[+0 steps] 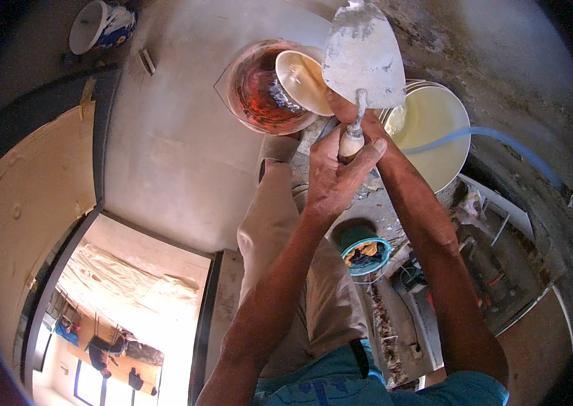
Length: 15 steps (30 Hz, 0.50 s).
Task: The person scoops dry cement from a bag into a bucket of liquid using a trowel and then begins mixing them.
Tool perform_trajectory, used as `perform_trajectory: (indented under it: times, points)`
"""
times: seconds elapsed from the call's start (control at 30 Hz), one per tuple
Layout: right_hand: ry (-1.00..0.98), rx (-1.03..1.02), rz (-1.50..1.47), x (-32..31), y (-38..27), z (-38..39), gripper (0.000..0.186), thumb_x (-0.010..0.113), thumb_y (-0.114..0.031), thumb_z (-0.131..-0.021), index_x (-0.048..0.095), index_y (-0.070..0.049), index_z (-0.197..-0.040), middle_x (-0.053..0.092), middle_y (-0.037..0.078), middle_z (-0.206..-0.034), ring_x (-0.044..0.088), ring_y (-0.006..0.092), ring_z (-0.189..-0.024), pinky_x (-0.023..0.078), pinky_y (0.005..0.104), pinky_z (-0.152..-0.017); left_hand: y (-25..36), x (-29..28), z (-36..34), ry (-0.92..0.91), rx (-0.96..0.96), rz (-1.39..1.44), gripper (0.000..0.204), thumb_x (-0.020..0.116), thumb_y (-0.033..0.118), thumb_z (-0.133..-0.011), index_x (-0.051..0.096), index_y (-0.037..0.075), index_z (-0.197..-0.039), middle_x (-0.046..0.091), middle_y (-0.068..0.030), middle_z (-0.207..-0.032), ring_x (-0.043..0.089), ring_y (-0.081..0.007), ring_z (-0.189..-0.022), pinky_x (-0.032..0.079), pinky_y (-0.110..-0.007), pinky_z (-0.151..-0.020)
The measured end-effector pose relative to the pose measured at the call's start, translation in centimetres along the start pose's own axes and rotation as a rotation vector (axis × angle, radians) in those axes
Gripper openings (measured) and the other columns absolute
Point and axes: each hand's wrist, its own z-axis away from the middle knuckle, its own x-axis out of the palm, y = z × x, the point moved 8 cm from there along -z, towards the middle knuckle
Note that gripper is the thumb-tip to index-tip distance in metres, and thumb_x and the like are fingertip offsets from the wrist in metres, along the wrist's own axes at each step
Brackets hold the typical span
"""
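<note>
Jutting past both hands: trowel

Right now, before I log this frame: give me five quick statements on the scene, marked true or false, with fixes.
1. The left-hand grip has the trowel by its handle. True.
2. The trowel's blade points back toward the wearer's body. False: it points away from it.
3. The right-hand grip, partly hidden behind the trowel, is on the bowl, which overlaps the red-stained bucket in view. True.
4. The blue hose runs into the large white bucket. True.
5. The small turquoise-rimmed pail has nothing in it. False: dark and orange-yellow items lie inside.
</note>
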Motion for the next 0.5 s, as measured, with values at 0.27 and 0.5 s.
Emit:
perform_trajectory:
  times: [0.27, 0.5]
  points:
    - [0.14, -0.185, 0.2, -0.3, -1.7, -0.3, 0.04, 0.065, -0.033, -0.085, 0.067, -0.006, -0.115, 0.063, 0.019, -0.124, 0.058, 0.0394, -0.115, 0.042, 0.0532, -0.099, -0.1, -0.5, -0.2, 0.094, 0.015, 0.068, 0.024, 0.076, 0.021, -0.087, 0.063, 0.002, -0.091, 0.062, -0.0005, -0.069, 0.056, -0.005, -0.058, 0.046, -0.023, -0.051]
    - [0.292, 0.049, 0.004, -6.1, -1.8, 2.7, 0.054, 0.061, -0.012, -0.083, 0.051, -0.014, -0.135, 0.065, 0.018, -0.118, 0.063, 0.0414, -0.106, 0.053, 0.051, -0.083, -0.3, -1.3, -0.5, 0.127, -0.022, 0.048, 0.018, 0.073, 0.016, -0.089, 0.063, 0.002, -0.095, 0.062, -0.0009, -0.072, 0.056, -0.0071, -0.057, 0.049, -0.024, -0.051]
